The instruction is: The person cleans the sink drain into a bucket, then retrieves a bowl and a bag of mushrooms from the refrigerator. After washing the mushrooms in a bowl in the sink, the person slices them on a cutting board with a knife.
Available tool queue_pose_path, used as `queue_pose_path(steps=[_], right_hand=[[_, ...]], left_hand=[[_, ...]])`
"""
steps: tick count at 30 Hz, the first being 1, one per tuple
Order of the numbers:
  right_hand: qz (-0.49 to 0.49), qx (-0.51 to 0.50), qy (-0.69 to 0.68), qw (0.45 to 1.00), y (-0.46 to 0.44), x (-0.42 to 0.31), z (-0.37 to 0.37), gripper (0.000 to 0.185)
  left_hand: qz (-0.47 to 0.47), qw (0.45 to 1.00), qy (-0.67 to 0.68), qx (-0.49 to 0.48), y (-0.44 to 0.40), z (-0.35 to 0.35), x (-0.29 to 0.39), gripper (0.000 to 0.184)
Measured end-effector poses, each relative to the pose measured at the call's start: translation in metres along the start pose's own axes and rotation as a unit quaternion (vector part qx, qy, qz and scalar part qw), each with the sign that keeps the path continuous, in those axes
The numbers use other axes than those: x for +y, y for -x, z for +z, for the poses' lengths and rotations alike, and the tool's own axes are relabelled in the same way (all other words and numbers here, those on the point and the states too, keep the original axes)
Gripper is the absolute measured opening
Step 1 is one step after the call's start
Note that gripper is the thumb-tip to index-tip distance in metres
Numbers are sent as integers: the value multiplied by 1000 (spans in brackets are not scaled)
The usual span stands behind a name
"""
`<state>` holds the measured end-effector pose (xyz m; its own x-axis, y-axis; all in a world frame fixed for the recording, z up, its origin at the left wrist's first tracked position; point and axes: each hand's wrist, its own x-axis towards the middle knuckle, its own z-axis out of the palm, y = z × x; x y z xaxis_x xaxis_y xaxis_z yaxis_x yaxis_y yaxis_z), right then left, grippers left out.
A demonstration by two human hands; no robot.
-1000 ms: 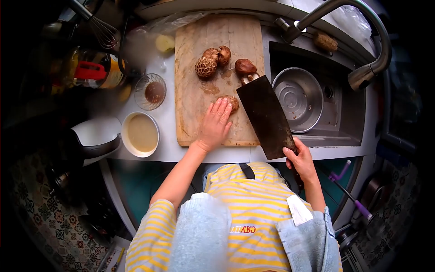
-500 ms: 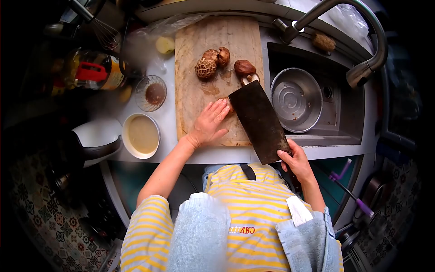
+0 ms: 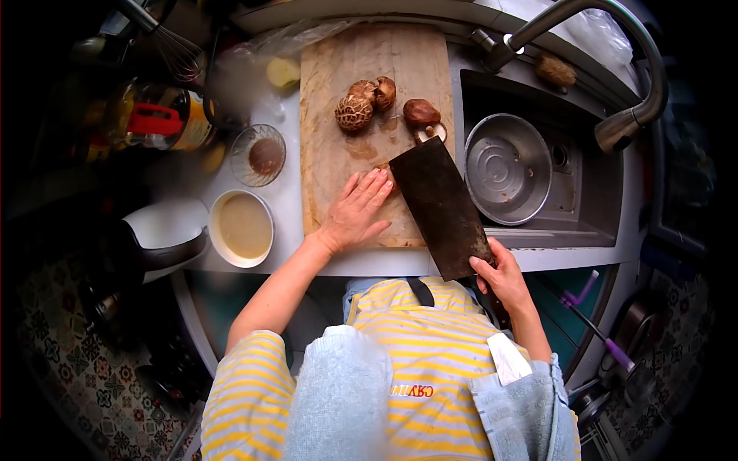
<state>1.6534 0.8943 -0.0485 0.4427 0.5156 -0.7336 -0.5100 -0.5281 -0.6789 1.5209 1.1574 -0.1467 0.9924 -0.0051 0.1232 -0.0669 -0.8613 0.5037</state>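
Note:
My right hand is closed around the handle end of a broad, dark cleaver, whose blade tilts across the right side of the wooden cutting board. Fingers stretched out, my left hand lies flat over the board just left of the blade. A bit of something brown shows at its fingertips, mostly hidden by the hand and the cleaver. Farther up the board sit several brown shiitake mushrooms in a cluster. Another shiitake mushroom rests at the right, beside a pale-sided mushroom near the blade's far corner.
Right of the board, a metal basin stands in the sink beneath a curved faucet. Left of it are a bowl of cloudy liquid and a glass bowl with brown liquid. A plastic bag lies behind.
The whole view has shifted slightly, so the board and sink appear a little farther right. Both hands and the cleaver keep nearly the same pose.

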Motion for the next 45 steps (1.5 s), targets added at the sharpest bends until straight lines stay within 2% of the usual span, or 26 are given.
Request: queue_pose_path(steps=[11, 20, 25, 34, 37, 41, 45], right_hand=[[12, 5, 10, 1000, -3, 4, 11, 18], [-22, 5, 25, 999, -25, 0, 27, 13], [5, 10, 56, 998, -5, -2, 25, 23], [-16, -2, 55, 998, -40, -1, 44, 26], [-8, -6, 51, 999, -36, 4, 44, 29], [-4, -11, 59, 998, -13, -5, 34, 28], [-14, -1, 109, 994, -31, -9, 39, 26]], left_hand=[[15, 1000, 11, 8, 1, 6, -6, 74], [10, 1000, 21, 13, 1, 7, -4, 72], [10, 1000, -7, -5, -1, 3, -3, 72], [0, 999, 38, 36, 0, 9, -7, 71], [-5, 1000, 23, 19, -1, 7, -5, 70], [33, 999, -15, -6, -2, 7, 0, 67], [5, 1000, 27, 6, -3, 8, 0, 69]])
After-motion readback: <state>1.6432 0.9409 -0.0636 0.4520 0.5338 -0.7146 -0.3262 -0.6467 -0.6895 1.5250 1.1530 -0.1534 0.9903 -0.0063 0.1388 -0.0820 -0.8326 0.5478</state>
